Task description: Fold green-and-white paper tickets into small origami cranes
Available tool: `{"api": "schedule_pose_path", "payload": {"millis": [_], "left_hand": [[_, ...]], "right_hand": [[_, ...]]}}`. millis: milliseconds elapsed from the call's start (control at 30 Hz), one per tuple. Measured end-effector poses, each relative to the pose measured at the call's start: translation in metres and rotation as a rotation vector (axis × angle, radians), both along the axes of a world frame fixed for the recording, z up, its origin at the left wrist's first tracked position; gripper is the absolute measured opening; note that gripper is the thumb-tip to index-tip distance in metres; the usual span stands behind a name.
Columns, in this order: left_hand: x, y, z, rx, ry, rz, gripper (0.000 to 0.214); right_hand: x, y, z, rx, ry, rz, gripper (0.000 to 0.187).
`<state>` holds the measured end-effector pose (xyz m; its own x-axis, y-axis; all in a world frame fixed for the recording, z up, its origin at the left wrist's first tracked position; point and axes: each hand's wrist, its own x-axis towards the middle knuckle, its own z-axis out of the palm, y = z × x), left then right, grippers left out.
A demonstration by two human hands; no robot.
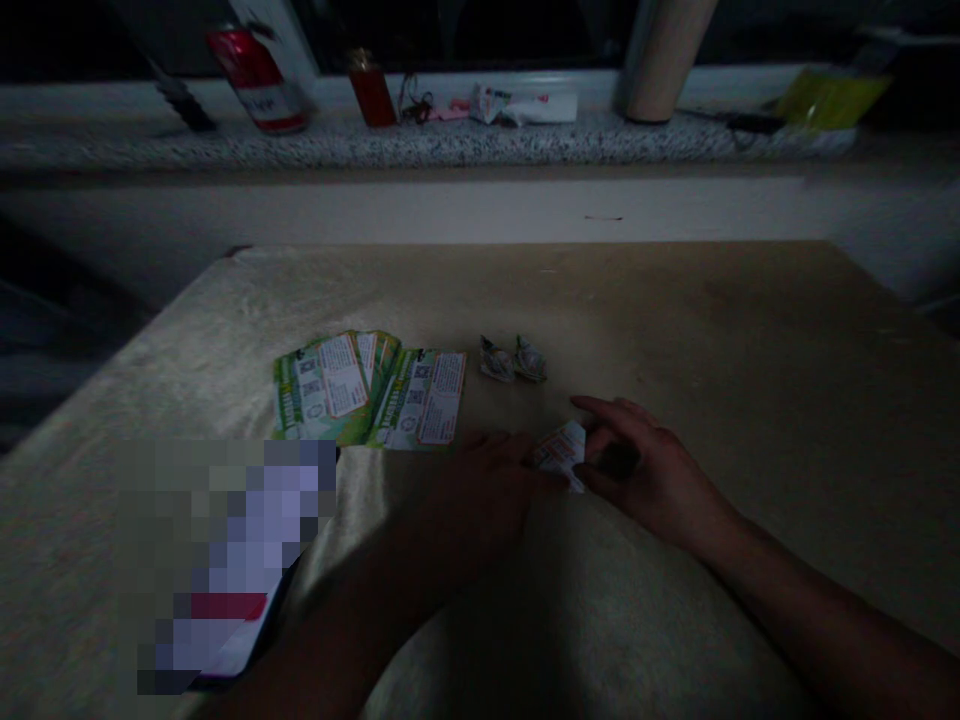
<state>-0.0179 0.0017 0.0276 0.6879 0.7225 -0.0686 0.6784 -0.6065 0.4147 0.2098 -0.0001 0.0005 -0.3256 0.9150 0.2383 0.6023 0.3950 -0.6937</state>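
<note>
We hold a small folded paper [561, 452] between our two hands, low over the near middle of the bench [712, 320]. Its long side seems to run across, from our left hand [487, 490] to our right hand [645, 470], with the right end a little further from us; the light is dim, so the printed face is not readable. The right grip is clamped on the paper, forefinger stretched over the top and thumb under. The left fingers touch the paper's left edge, but we cannot tell if that grip is closed.

Just behind the paper lie two small folded pieces [514, 360], close together. To the left lie green leaflets [367, 390], fanned flat. On the windowsill [450, 145], well apart, stand a red can [259, 80] and a roll [664, 60]. The right half of the bench, up to its far edge, carries nothing.
</note>
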Motion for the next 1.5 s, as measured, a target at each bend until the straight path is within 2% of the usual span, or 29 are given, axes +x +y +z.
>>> {"api": "schedule_pose_path", "payload": {"millis": [200, 433, 500, 567, 667, 767, 900, 967, 1100, 1233, 1500], "left_hand": [[0.001, 0.000, 0.002, -0.002, 0.015, 0.000, 0.039], [0.000, 0.000, -0.001, 0.001, -0.018, 0.014, 0.039], [-0.001, 0.000, -0.001, -0.015, -0.007, 0.011, 0.041], [-0.002, 0.000, -0.002, -0.013, -0.008, 0.007, 0.043], [-0.003, 0.000, -0.004, 0.013, -0.049, 0.004, 0.039], [-0.002, -0.001, -0.005, 0.015, -0.078, -0.003, 0.031], [0.001, 0.001, -0.006, 0.019, -0.071, 0.013, 0.028], [0.002, 0.002, -0.007, 0.033, -0.059, 0.013, 0.024], [0.003, 0.004, -0.009, 0.077, -0.045, 0.000, 0.021], [0.003, 0.005, -0.007, 0.110, -0.097, -0.014, 0.020], [0.004, 0.008, -0.008, 0.082, -0.103, -0.015, 0.016]], "right_hand": [[-0.004, 0.008, -0.004, 0.018, 0.044, -0.098, 0.051], [-0.010, 0.019, -0.004, 0.148, -0.081, -0.158, 0.045], [-0.008, 0.020, -0.005, 0.133, -0.062, -0.169, 0.044], [-0.004, 0.019, -0.006, 0.051, 0.019, -0.161, 0.045], [0.004, 0.016, -0.005, -0.029, 0.108, -0.103, 0.043], [0.012, 0.015, -0.001, 0.051, 0.043, 0.000, 0.030], [0.017, 0.015, 0.006, 0.081, -0.028, 0.246, 0.037], [0.017, 0.015, 0.008, 0.078, -0.071, 0.321, 0.040], [0.016, 0.014, 0.012, 0.084, -0.114, 0.362, 0.038], [0.015, 0.014, 0.013, 0.111, -0.140, 0.378, 0.027], [0.016, 0.016, 0.013, 0.130, -0.160, 0.397, 0.024]]}}
